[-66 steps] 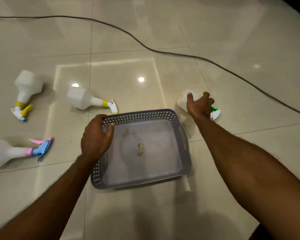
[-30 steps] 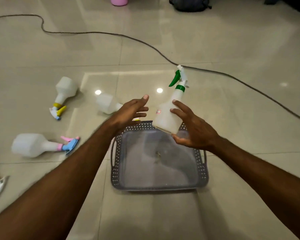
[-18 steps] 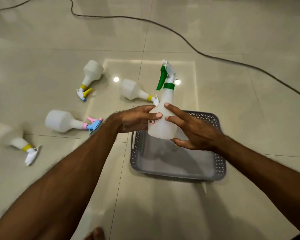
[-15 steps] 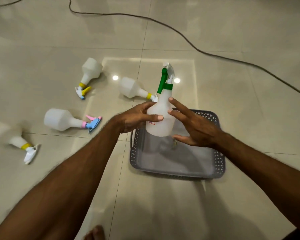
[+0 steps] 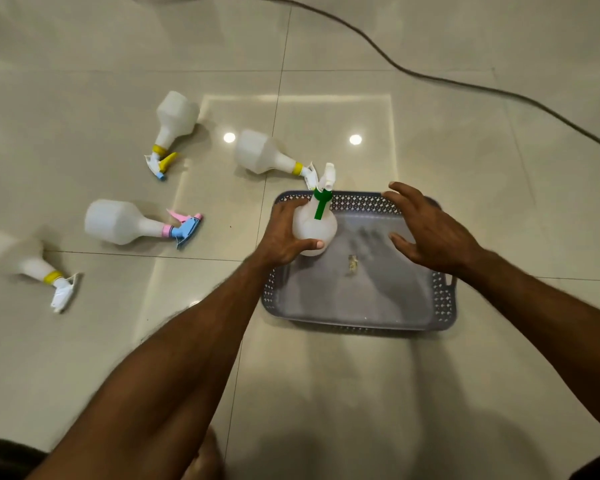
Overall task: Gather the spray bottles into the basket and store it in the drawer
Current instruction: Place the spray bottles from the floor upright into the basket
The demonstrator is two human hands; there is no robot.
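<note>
A grey perforated basket sits on the tiled floor. My left hand grips a white spray bottle with a green trigger, held upright over the basket's far left corner. My right hand hovers above the basket with fingers spread, holding nothing. Several other white spray bottles lie on the floor to the left: one with a yellow collar just beyond the basket, one with a yellow trigger, one with a pink and blue head, and a blurred one with a yellow collar at the far left.
A dark cable runs across the floor beyond the basket, from top centre to the right edge. A small scrap lies inside the basket. A foot shows at the bottom edge.
My right hand has let go of the green-trigger bottle and drawn away to the right. My left hand alone now holds it, lower and nearer the basket's left corner.
</note>
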